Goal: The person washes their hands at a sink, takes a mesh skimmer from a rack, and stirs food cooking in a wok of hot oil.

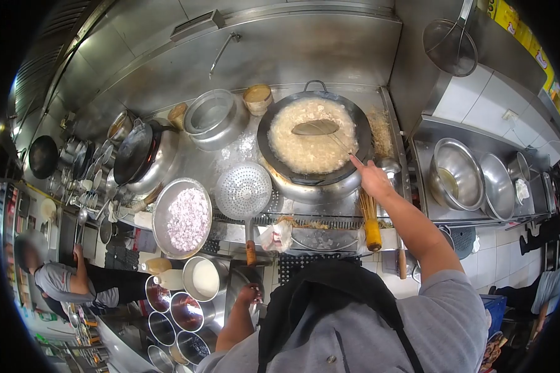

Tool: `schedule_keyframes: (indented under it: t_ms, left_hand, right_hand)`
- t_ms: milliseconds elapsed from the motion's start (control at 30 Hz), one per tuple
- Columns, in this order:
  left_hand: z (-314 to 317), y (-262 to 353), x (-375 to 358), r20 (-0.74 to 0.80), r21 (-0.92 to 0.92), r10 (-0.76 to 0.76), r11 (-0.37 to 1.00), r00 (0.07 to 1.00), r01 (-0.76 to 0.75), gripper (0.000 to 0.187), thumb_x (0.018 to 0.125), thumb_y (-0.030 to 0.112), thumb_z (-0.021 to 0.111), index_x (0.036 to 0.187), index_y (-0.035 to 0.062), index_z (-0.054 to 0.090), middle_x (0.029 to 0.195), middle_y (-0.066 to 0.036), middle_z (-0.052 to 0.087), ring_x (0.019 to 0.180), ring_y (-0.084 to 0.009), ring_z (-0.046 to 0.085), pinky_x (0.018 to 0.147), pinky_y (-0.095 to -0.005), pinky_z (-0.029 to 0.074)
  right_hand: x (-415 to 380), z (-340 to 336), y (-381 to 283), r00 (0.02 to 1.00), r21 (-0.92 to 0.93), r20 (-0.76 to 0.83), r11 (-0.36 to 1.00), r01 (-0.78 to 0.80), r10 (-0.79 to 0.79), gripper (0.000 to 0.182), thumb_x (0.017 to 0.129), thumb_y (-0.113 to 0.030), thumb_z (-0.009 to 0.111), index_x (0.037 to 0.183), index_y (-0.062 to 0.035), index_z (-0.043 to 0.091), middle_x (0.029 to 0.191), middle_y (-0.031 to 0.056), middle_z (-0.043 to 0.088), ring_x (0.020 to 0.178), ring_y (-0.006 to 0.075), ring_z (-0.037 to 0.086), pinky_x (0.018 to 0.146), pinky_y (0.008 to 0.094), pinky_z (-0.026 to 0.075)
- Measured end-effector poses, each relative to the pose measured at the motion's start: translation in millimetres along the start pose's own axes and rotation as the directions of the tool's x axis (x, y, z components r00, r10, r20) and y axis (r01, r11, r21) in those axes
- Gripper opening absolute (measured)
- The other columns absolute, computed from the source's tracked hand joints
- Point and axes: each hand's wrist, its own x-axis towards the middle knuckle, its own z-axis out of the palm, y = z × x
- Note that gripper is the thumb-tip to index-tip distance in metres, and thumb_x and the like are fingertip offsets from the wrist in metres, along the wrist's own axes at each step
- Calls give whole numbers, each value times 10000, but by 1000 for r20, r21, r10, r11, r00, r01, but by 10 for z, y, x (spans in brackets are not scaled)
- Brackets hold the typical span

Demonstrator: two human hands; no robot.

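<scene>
My right hand [373,177] is closed on the thin handle of a wire mesh skimmer [316,127], whose round head lies in the pale, bubbling food of a large black wok [269,152]. Low in the view, my left hand [249,294] hangs beside the steel pots, near the end of the wooden handle of a perforated ladle [244,189]. Its fingers look curled, but what they hold, if anything, is too small to make out. Left of the ladle stands a steel bowl [159,214] of pinkish-white pieces.
A bamboo brush [372,230] and a ladle [389,165] lie right of the wok. Steel bowls [438,180] stand at the right. Sauce pots [186,311] are at lower left. A co-worker [62,280] stands far left; another person [544,289] is at far right.
</scene>
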Motion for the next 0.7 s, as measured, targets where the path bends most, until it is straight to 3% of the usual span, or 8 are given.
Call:
schedule_keyframes:
  t_ms: [167,467,567,700]
  left_hand:
    - [11,55,51,12,-13,3,1000,1000,-3,346,914,31,422,1243,98,506,884,-81,661,644,-168,633,506,-319,489]
    - [-38,67,-20,28,-52,6,999,1000,-4,333,922,48,417,1228,115,530,868,-80,677,634,-171,638,511,-316,487]
    - [-37,-25,-88,-2,-25,-16,1000,1000,16,310,930,71,419,1207,120,550,868,-82,681,637,-180,646,517,-318,492]
    - [-32,-49,-118,-22,55,-39,998,999,41,310,922,78,427,1199,122,558,877,-80,680,655,-183,658,529,-323,501]
  right_hand:
    - [181,2,-59,999,26,-3,999,-37,37,726,840,23,431,1485,-264,261,1107,258,542,881,393,650,777,443,541]
    - [-129,-172,-160,970,136,-238,988,72,-38,737,799,77,421,1467,-217,320,1064,286,580,925,435,617,834,488,499]
    - [-274,-411,-64,971,262,-239,962,75,-10,727,798,79,405,1465,-199,323,1067,306,582,939,445,605,847,492,483]
    - [-161,-598,94,967,312,-227,949,-37,112,713,803,70,406,1467,-173,313,1100,311,578,965,436,597,853,494,470]
